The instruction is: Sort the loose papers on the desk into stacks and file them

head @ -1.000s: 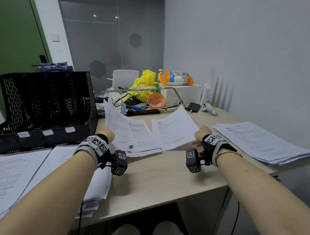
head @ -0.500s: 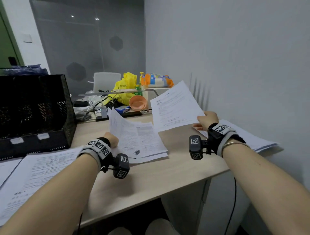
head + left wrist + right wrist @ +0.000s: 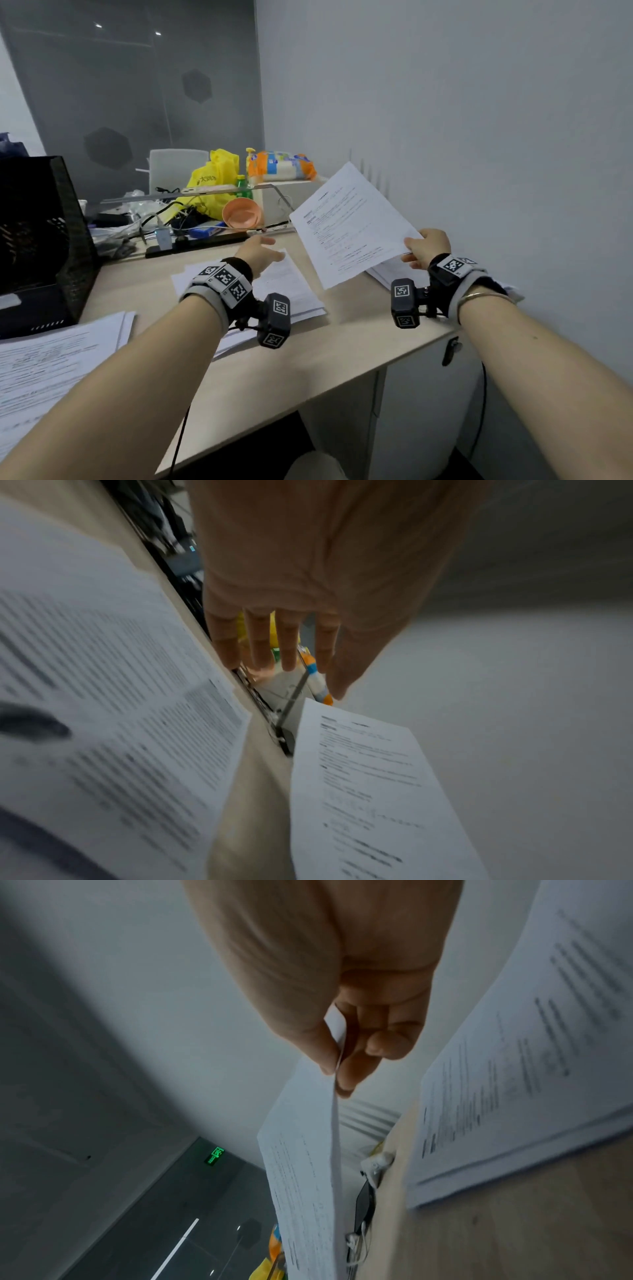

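Observation:
My right hand (image 3: 424,245) pinches the corner of a single printed sheet (image 3: 346,226) between thumb and fingers and holds it tilted in the air above the desk's right side. The right wrist view shows the pinch on the sheet (image 3: 308,1164) edge-on. Below that hand lies a stack of papers (image 3: 394,270) by the wall. My left hand (image 3: 260,251) hovers with straight fingers (image 3: 260,639) over another small pile of printed pages (image 3: 284,287) in the desk's middle, holding nothing. A further pile (image 3: 51,363) lies at the near left.
A black mesh file organiser (image 3: 37,240) stands at the left. The far end of the desk holds a yellow bag (image 3: 212,181), an orange bowl (image 3: 241,214), cables and a power strip (image 3: 195,243). The grey wall runs close along the right; the desk's front edge (image 3: 308,387) is near.
My right hand has lifted the single sheet off the desk and carried it rightward. My left hand let go of its raised page, which now lies flat, and reached forward with straight fingers.

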A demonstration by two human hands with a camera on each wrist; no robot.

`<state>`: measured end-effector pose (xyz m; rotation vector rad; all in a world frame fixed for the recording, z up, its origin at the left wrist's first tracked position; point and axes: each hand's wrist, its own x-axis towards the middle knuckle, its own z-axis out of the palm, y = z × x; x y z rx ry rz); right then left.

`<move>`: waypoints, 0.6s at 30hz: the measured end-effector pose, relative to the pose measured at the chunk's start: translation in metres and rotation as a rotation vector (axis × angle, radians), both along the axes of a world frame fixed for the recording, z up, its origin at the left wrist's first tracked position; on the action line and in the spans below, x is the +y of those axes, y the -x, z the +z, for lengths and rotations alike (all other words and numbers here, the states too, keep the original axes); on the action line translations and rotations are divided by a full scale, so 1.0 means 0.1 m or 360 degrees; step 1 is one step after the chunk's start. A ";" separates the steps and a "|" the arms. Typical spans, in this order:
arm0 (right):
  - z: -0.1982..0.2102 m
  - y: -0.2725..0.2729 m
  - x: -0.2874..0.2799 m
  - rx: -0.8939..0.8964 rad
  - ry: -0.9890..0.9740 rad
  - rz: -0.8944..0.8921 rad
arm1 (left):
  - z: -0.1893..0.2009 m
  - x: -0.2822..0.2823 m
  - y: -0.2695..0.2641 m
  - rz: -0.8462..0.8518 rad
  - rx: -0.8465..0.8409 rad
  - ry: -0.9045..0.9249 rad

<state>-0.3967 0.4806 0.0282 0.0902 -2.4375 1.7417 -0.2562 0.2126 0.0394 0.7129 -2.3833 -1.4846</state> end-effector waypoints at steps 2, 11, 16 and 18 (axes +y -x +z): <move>0.00 0.06 0.20 0.0006 -0.0010 -0.0067 | 0.02 0.24 0.18 -0.0109 -0.0010 -0.0041; -0.08 0.37 1.02 0.0026 -0.0249 -0.0295 | -0.12 1.08 0.80 -0.0390 -0.0099 -0.0195; -0.14 0.52 1.31 -0.0045 -0.0465 -0.0322 | -0.20 1.34 0.98 -0.0505 -0.0180 -0.0171; -0.18 0.54 1.37 -0.0097 -0.0561 -0.0351 | -0.24 1.43 1.02 -0.0577 -0.0255 -0.0070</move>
